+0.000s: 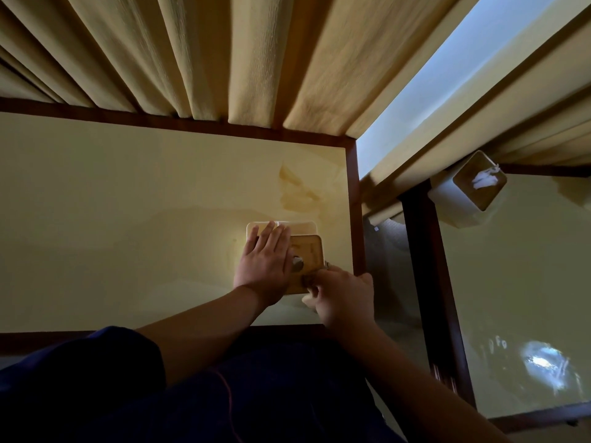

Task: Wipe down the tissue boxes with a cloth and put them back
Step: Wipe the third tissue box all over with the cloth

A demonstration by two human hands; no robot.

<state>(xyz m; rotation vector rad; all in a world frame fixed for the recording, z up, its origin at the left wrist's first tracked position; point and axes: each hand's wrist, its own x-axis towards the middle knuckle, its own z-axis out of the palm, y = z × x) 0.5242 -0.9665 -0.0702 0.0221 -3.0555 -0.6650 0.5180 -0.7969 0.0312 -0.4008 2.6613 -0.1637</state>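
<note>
Head view, wood-lidded tissue box (306,254), cream sides

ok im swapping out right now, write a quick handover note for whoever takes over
Left hand: flat, palm down on the near tissue box, steadying it.
Right hand: closed at the box's near right corner; something pale shows under it, maybe the cloth, hard to tell.
Near tissue box stands on the left table, near its right edge.
Second tissue box, tissue sticking out, stands at the back left corner of the right table.
Done: cannot tell which boxes are wiped.
Left: finish this box, set it in place, check the second.
</note>
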